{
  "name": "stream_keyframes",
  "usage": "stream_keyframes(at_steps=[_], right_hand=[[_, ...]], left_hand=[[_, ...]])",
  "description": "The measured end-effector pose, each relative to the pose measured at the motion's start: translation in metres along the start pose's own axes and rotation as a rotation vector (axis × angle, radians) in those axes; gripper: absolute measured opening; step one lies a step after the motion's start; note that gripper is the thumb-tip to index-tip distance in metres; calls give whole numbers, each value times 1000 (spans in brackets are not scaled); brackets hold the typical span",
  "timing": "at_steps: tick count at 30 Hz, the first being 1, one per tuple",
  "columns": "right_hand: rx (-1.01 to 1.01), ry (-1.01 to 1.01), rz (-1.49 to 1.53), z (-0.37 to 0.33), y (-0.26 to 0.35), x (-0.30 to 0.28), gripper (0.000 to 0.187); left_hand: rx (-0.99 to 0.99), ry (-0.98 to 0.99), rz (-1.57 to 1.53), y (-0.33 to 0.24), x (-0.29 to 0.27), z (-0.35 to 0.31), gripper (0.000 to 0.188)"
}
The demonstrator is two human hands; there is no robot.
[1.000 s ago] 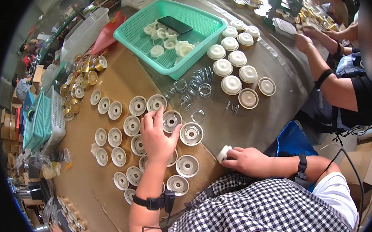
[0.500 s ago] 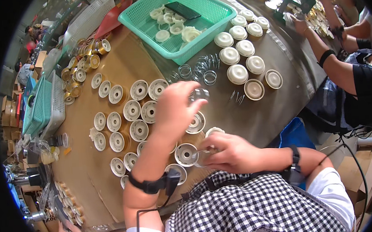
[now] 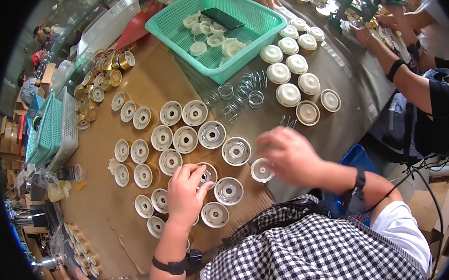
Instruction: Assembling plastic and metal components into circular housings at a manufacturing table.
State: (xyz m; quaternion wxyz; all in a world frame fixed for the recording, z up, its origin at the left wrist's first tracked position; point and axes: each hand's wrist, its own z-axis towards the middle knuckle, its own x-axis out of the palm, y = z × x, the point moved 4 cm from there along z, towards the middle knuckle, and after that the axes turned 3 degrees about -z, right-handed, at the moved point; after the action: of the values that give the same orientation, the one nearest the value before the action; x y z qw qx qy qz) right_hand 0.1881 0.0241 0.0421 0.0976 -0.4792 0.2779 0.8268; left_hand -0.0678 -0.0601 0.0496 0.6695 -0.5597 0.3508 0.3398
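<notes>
Both hands have shifted since the earlier frames: the left hand (image 3: 186, 194), which was lifted over the cups toward the middle of the table, is now down on a white cup (image 3: 207, 173) near the front edge, and the right hand (image 3: 288, 156) has swung out to the right of the rows. Its fingers are curled around a small white cup (image 3: 262, 169), tipped so the open side faces left — a loose pinch at the rim, as far as can be seen. The left hand's fingers are bent and close together, their tips resting on the cup's rim; whether they grip it or only steady it cannot be told.

Some twenty open cups (image 3: 185, 139) lie mouth-up in loose rows across the brown table (image 3: 111, 236), from the front edge toward the left side. Beyond them, toward the far right corner, stands a cluster of closed white pieces (image 3: 289, 94), dome side up — these look finished. Between the two groups lies a scatter of wire springs (image 3: 242, 92). A green basket (image 3: 216, 21) at the far edge holds more white parts.

Judging from the counts, the open cups outnumber the closed pieces roughly two to one, so most of the work seems to lie ahead.
</notes>
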Motion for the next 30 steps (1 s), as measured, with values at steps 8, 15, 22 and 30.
stream_keyframes(at_steps=[8, 15, 22, 30], right_hand=[[103, 389, -485, -15, -67, -4, 18], [211, 396, -273, -11, -56, -28, 13], [255, -148, 601, 68, -50, -50, 15], [-32, 204, -1, 170, -37, 83, 12]], left_hand=[[207, -249, 11, -41, 1, 84, 38], [145, -1, 390, -12, 77, 161, 41], [-328, -199, -843, 12, -8, 101, 26], [-261, -253, -510, 55, -23, 49, 39]])
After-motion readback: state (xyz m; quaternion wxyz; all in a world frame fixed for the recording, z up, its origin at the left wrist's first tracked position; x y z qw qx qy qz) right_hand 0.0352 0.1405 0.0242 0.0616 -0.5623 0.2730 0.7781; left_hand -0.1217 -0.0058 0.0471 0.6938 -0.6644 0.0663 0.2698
